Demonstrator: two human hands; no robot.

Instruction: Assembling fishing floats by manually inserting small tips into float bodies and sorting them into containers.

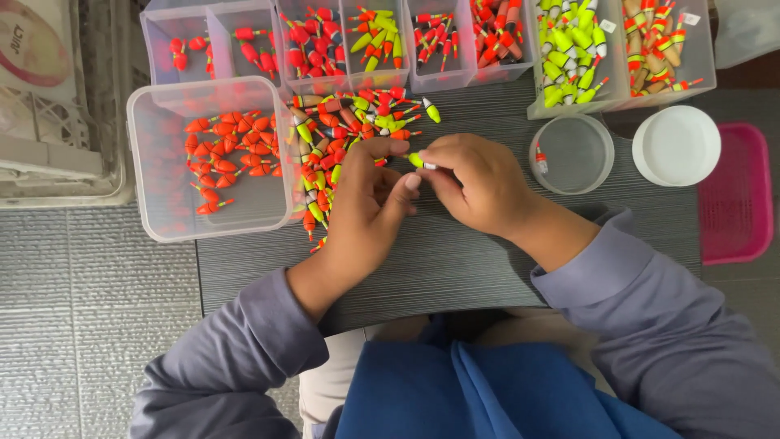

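Both my hands meet over the middle of a dark grey table. My right hand pinches a small yellow-green fishing float at its fingertips. My left hand touches the same float with thumb and forefinger. A loose pile of orange, yellow-green and brown floats lies just left of and behind my hands. Both arms wear grey-lilac sleeves.
A clear tub holding orange floats stands at the left. Several clear bins of sorted floats line the back. A round clear container, a white lid and a pink tray sit at the right.
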